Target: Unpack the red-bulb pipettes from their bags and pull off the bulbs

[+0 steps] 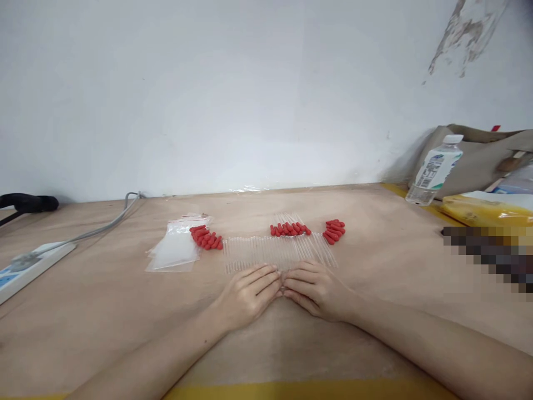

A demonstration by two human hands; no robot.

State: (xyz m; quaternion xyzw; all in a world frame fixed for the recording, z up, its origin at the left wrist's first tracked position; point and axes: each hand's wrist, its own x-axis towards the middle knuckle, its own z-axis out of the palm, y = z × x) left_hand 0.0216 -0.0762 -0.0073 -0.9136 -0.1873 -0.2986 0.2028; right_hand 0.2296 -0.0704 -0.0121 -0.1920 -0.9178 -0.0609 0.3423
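Observation:
My left hand (250, 294) and my right hand (318, 291) meet over the wooden table, fingers curled and pressed together. Between their fingertips shows a small clear piece that I cannot make out. Just beyond the hands lies a row of thin clear tubes (258, 253), side by side, their near ends partly hidden by my fingers. More tubes fan out at the row's right end. Small red rubber bulbs lie in three groups: left bulbs (206, 237), middle bulbs (290, 229) over some tubes, and right bulbs (333, 231).
Clear zip bags (177, 247) lie stacked left of the tubes. A power strip (41, 264) with a grey cable (100, 225) is at the far left. On the right stand a plastic bottle (435, 169), a grey bag (478, 161) and a yellow package (485, 214). A wall closes off the back.

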